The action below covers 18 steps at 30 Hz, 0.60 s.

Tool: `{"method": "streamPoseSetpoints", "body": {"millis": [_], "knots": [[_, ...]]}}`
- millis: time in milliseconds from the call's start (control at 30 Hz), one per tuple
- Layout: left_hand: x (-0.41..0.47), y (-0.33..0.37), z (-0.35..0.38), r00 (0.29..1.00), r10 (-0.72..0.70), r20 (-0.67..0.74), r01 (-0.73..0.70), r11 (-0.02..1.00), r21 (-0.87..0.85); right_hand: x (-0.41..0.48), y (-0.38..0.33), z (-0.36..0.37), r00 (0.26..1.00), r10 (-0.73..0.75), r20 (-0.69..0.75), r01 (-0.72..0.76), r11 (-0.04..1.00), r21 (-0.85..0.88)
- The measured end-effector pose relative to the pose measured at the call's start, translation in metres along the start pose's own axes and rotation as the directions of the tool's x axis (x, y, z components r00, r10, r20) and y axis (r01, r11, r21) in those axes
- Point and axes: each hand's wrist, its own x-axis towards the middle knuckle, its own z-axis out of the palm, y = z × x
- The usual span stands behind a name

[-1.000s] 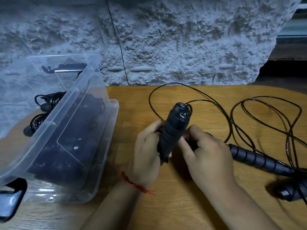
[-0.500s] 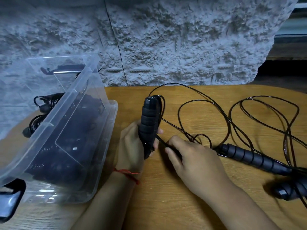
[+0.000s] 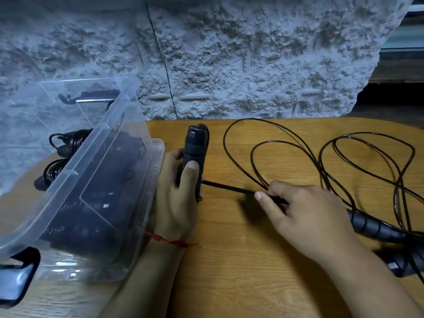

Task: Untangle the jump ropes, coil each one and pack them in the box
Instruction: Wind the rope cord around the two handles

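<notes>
1. Now your left hand [image 3: 176,198] grips a black handle [image 3: 195,148] and holds it upright, just right of the box [image 3: 110,143]. Your thumb lies up the handle's near side and your fingers curl round the far side.
2. Your right hand [image 3: 305,216] is over the middle of the table [image 3: 229,283] and pinches the cord [image 3: 229,188] between thumb and fingers.
3. Your hands are apart. The cord runs straight and taut from the low end of the handle to that pinch.
4. Beyond the pinch the cord spreads in wide, loose loops [image 3: 275,143] on the table, far and right of your right hand, and they cross one another.
5. A second handle [image 3: 371,226], ribbed, lies flat on the right, with its left end hidden behind your right hand.
6. A third handle [image 3: 406,265] lies nearer you at the right edge, with cord strands crossing it.
7. The box is clear plastic and stands tilted on the left, with its right wall just beside your left hand. Dark contents show through its wall, too blurred to name.
8. Coiled ropes [image 3: 59,157] sit at the box's far left side. You cannot tell whether they lie inside it or behind it.
9. A red thread [image 3: 165,240] circles your left wrist.
10. A rough grey wall [image 3: 252,65] stands behind the table.
</notes>
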Motion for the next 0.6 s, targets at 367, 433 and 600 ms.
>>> {"method": "streamPoseSetpoints", "body": {"millis": [367,433,600], "knots": [[0.004,-0.011,-0.004,0.999,0.041,-0.024,-0.027,0.909,0.416,-0.016,-0.036,0.002,0.945,-0.327,0.01,0.325,0.943,0.066],[0.002,-0.013,-0.003,0.996,0.021,0.088,-0.062,0.867,0.495,-0.014,-0.032,-0.001,0.947,-0.314,-0.066,0.32,0.941,0.112],[-0.006,-0.011,0.009,0.963,-0.089,0.253,-0.117,0.708,0.697,-0.011,-0.025,0.003,0.942,-0.298,-0.153,0.325,0.922,0.209]]}}
